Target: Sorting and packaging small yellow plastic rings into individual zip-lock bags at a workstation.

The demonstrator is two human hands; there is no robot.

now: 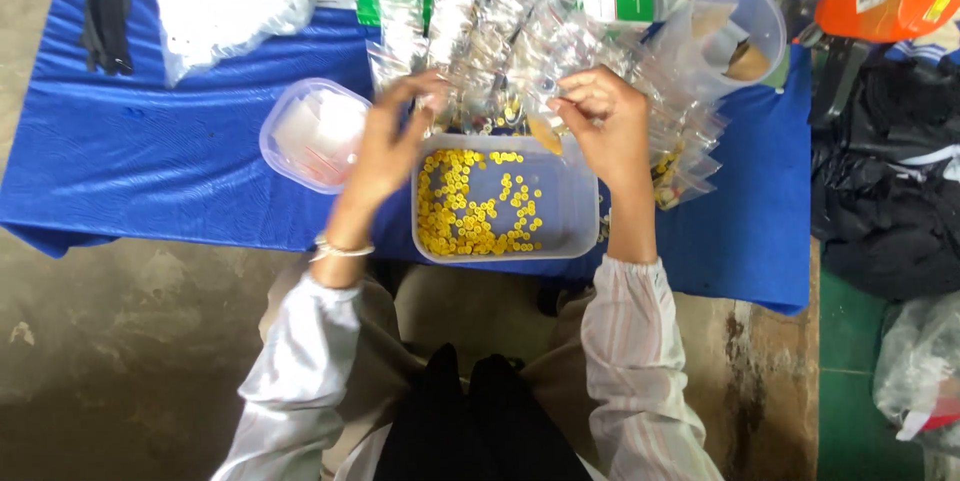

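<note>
- Two hands meet over a clear tub (580, 203) of small yellow buttons (455, 216), which sits at the near edge of a blue cloth (150, 151).
- Right hand (605, 126) has its fingertips pinched together on a small clear bag (545, 113), held just above the tub's far rim.
- Left hand (390, 146) is blurred; its fingers look curled toward the bag, but I cannot tell whether they grip it.
- Behind lies a heap of filled little bags (520, 36); a lidded round tub (313, 134) sits to the left, a clear cup (745, 31) to the right.
- Risk, as I judge it: a loose pinch could tip buttons past the rim onto the cloth or floor.
</note>
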